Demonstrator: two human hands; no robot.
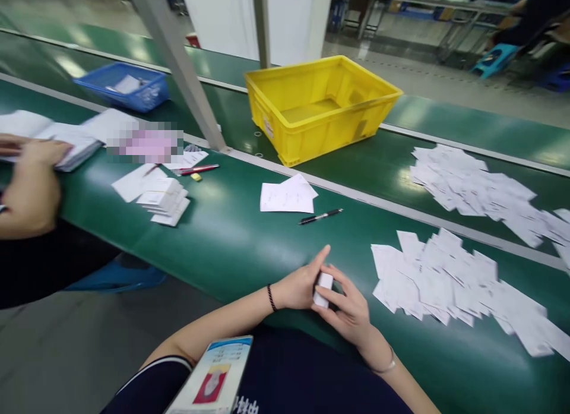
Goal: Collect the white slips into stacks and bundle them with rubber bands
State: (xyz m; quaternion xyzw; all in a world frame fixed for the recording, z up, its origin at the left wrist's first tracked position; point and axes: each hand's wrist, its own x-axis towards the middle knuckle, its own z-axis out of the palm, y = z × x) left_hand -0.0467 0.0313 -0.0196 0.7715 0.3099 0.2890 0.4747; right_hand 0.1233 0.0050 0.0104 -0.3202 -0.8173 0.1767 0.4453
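Both hands meet close to my body at the bench's front edge, around a small stack of white paper slips (323,288). My left hand (299,286) is wrapped about the stack's left side, its thumb pointing up and away. My right hand (350,304) grips the stack from the right, fingers across its face and edge. Just to the right lies a loose pile of white slips (439,277). Beyond my hands are a black pen (320,217) and a few white sheets (287,195). Print on the held slips is too small to read.
A yellow bin (320,114) stands past the metal rail, with a blue basket (122,87) to its left. More slips (472,185) lie beyond the rail. Banded slip stacks (164,200) and a red pen (198,169) lie left, near a co-worker's arm (33,182).
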